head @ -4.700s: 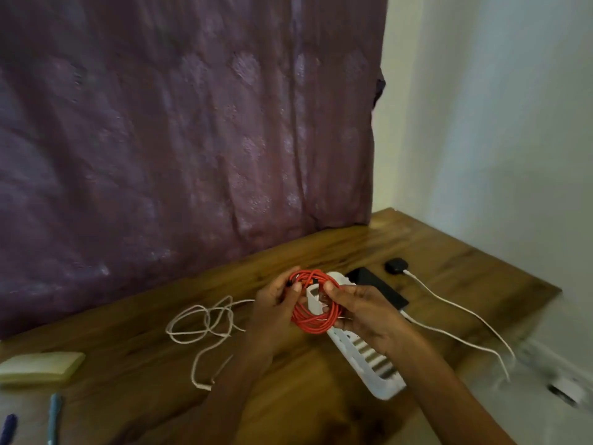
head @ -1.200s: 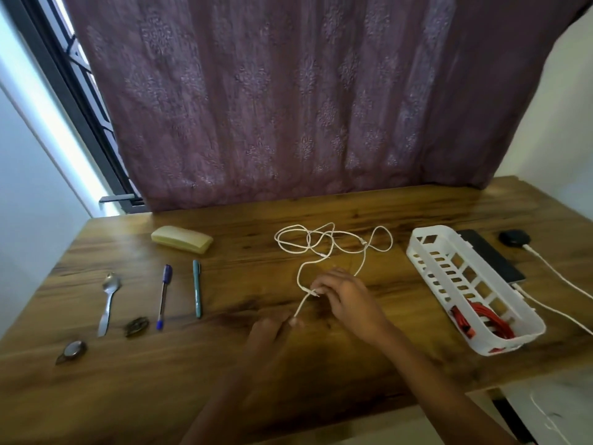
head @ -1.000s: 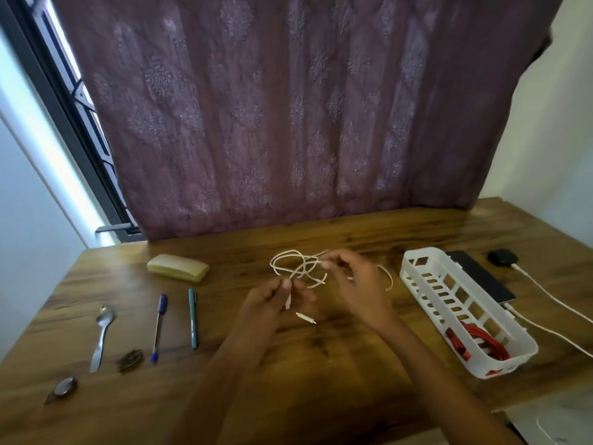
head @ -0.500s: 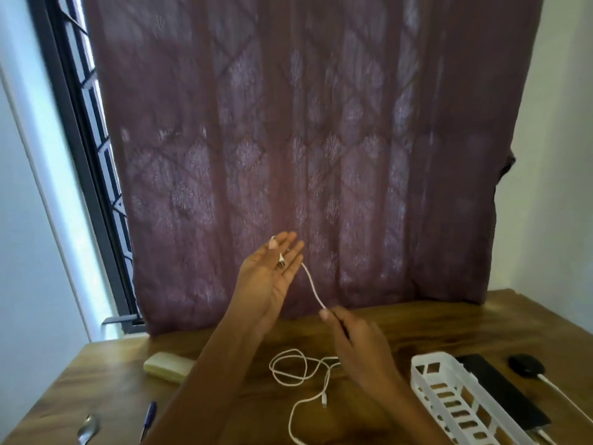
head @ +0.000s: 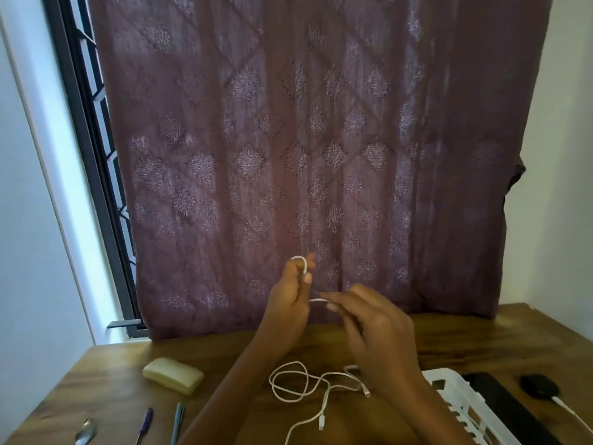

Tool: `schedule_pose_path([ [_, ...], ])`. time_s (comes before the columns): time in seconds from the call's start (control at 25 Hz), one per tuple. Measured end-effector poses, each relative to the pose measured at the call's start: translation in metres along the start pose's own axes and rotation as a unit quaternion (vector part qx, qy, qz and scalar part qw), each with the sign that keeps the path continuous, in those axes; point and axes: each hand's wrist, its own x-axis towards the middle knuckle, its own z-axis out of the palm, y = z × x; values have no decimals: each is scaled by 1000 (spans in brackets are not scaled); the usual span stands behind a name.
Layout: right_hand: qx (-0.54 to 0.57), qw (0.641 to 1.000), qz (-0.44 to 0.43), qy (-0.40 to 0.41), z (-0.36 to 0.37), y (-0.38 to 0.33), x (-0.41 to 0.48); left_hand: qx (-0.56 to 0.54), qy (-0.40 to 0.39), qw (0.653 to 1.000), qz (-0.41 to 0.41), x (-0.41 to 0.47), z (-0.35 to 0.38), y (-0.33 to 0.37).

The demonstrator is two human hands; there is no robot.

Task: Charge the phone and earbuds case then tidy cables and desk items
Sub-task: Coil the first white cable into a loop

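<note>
So, left hand holds white charging cable looped up high; right hand pinches it too. Rest lies on desk. Looks light & floppy, so grab near the plug.

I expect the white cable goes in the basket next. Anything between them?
No object lies on the desk between the white cable and the white basket; only the person's own right forearm crosses that gap.

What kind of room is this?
Probably a room at home: a wooden desk stands by a barred window with a purple curtain, and a pen and a phone lie on it.
</note>
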Motion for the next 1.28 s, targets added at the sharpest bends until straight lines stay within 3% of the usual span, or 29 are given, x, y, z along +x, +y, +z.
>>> schedule_pose_path([
  [0.12,20,999,-35,29,-6,5,19,-112,-20,992,-47,-3,2,8],
  [0.28,94,993,-18,64,-9,14,45,-262,-84,956,-100,-5,-8,27],
  [0.48,264,959,91,52,-2,24,71,-400,-113,899,-141,-2,-17,49],
  [0.76,408,871,267,-55,44,22,59,-494,-42,855,-155,16,-13,39],
  [0.88,390,855,307,-149,62,23,42,-484,-4,862,-147,21,-16,31],
  [1.0,289,894,263,-218,70,25,23,-459,34,880,-122,26,-23,19],
  [1.08,222,920,216,-240,69,27,13,-425,63,896,-110,30,-28,12],
  [1.28,196,943,118,-241,57,27,14,-221,68,971,-63,28,-30,0],
])
